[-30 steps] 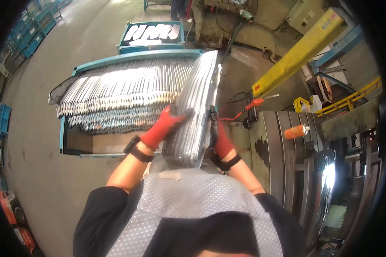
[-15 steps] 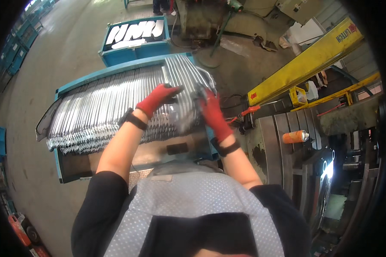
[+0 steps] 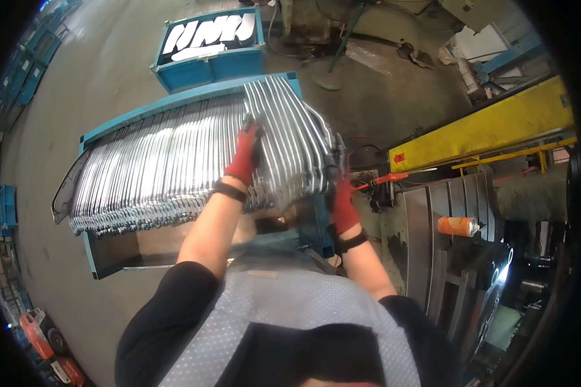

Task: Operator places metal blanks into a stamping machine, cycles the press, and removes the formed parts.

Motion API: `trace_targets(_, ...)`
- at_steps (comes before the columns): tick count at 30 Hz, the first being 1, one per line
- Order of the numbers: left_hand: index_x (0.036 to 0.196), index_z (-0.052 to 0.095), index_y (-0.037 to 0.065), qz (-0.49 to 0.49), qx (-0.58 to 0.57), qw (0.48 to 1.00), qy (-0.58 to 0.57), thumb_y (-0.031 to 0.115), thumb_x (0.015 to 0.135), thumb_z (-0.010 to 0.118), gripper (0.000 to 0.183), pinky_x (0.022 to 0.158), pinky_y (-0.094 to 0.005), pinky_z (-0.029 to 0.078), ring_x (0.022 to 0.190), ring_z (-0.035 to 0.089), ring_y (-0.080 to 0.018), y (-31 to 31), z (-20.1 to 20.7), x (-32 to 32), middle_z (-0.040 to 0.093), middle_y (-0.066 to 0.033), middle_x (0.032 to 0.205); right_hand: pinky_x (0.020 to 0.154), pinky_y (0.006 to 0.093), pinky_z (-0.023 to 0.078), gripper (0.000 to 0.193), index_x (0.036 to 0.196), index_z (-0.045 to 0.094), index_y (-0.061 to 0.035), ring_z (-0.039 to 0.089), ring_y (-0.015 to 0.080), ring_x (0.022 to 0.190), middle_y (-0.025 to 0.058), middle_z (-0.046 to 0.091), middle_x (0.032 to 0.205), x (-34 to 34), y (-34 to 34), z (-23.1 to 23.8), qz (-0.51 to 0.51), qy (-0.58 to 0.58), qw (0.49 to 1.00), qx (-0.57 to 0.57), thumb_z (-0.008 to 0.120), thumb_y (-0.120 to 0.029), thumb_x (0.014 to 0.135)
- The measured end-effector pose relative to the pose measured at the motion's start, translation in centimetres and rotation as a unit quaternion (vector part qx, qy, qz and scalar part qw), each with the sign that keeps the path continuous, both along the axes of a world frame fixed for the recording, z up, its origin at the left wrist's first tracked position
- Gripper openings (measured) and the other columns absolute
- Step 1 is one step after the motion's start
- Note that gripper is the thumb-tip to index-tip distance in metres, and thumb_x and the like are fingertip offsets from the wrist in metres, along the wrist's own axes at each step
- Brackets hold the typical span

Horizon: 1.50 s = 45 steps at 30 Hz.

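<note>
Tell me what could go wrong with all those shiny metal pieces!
The right hand is at the outer side of the spread-out metal pieces, so they might tip that way if it slips. The left hand is where those pieces meet the packed row, so its fingers could get pinched. The forearms are bare, so a metal edge might scratch the skin.

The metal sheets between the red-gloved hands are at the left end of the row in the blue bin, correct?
Not the left end: in the head view, the metal sheets between the red-gloved left hand and right hand are at the right end of the row in the blue bin.
</note>
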<state>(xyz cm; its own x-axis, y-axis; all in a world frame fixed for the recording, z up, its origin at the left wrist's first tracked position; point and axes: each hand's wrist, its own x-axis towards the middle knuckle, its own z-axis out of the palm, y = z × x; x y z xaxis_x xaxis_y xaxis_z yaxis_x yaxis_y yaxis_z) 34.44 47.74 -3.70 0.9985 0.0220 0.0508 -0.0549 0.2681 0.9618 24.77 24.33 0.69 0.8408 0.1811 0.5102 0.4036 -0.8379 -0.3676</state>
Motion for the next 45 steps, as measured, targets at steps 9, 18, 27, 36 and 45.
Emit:
trace_targets(9,0.124,0.051,-0.006,-0.025,0.065,0.997,-0.030,0.035,0.097,0.042,0.049,0.098,-0.0299,0.040,0.116,0.052,-0.0196,0.3,0.7,0.9,0.059,-0.0152,0.119,0.108,0.0379,0.025,0.050,0.137,0.029,0.0060,0.033,0.0304,0.131,0.0220,0.034,0.141,-0.6,3.7,3.6,-0.105,0.131,0.923,0.346,0.045,-0.016,0.095)
trace_targets(18,0.129,0.049,0.004,0.082,0.178,0.976,-0.095,0.020,0.097,0.039,0.037,0.093,-0.0339,0.043,0.110,0.055,-0.0243,2.1,0.6,-8.1,0.056,-0.0151,0.123,0.102,0.0596,0.024,0.066,0.127,0.047,-0.0081,0.040,0.0333,0.121,0.0158,0.042,0.132,-3.5,5.5,10.3,0.198,0.014,0.978,-0.071,0.065,-0.040,0.073)
trace_targets(27,0.137,0.033,0.006,0.058,0.337,0.917,-0.205,0.037,0.093,0.040,0.054,0.105,-0.0387,0.031,0.124,0.040,-0.0225,0.2,4.5,-9.9,0.043,-0.0131,0.133,0.100,0.0611,0.025,0.042,0.115,0.057,-0.0094,0.044,0.0338,0.116,0.0120,0.050,0.122,-1.8,11.8,9.1,0.173,-0.055,0.978,-0.099,0.057,-0.032,0.080)
trace_targets(36,0.126,0.047,0.007,0.080,0.136,0.987,0.013,0.030,0.097,0.041,0.037,0.090,-0.0391,0.045,0.108,0.051,-0.0240,-1.2,3.3,-8.9,0.051,-0.0126,0.118,0.103,0.0610,0.019,0.072,0.131,0.044,-0.0127,0.038,0.0306,0.126,0.0115,0.044,0.133,-4.1,4.6,11.5,0.156,0.096,0.975,-0.129,0.070,-0.041,0.070)
trace_targets(45,0.112,0.054,0.004,0.240,0.098,0.966,-0.022,0.021,0.095,0.046,0.025,0.056,-0.0278,0.041,0.069,0.053,-0.0122,-5.1,0.7,-5.5,0.057,-0.0054,0.081,0.106,0.0423,0.031,0.095,0.139,0.021,0.0073,0.032,0.0409,0.129,0.0301,0.033,0.137,-4.5,2.2,5.6,-0.058,0.158,0.985,0.032,0.070,-0.041,0.074)
